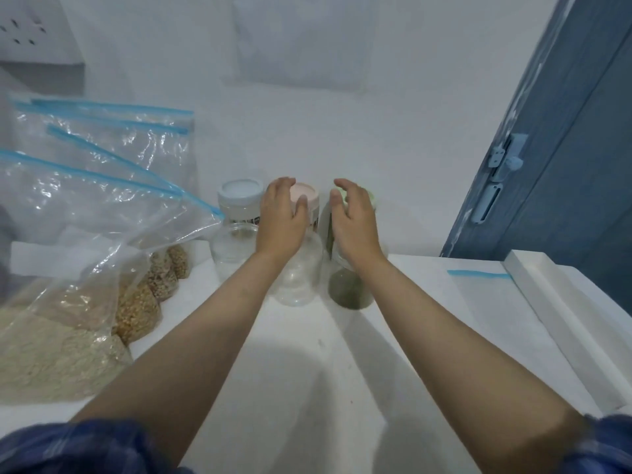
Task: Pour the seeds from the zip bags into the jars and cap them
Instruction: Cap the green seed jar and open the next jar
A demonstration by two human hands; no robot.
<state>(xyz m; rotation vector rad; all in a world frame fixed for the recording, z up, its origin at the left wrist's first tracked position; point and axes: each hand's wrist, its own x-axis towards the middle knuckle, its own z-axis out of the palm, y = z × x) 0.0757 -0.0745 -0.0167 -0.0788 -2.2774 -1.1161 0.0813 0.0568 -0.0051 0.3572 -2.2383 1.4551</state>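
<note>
On the white counter (307,354), 3 clear jars stand in a row at 12 o'clock. The left hand (281,213) curls its fingers and thumb round the pink lid (304,195) of the middle jar (301,278), which looks empty. The right hand (354,213) hovers at the green lid (371,196) of the right jar (349,292), fingers loosely spread and bent; whether they touch the lid cannot be told. That jar holds greenish seeds in its lower part. At 11 o'clock stands the left jar (232,248) under a white lid (241,191), just beside the middle jar. From 8 to 10 o'clock, 4 zip bags (78,268) with blue seals lean together, holding pale and tan seeds. At 3 o'clock an empty-looking flat zip bag (478,302) lies on the counter beside a white box (564,302). A blue door (564,148) stands at 2 o'clock.
</note>
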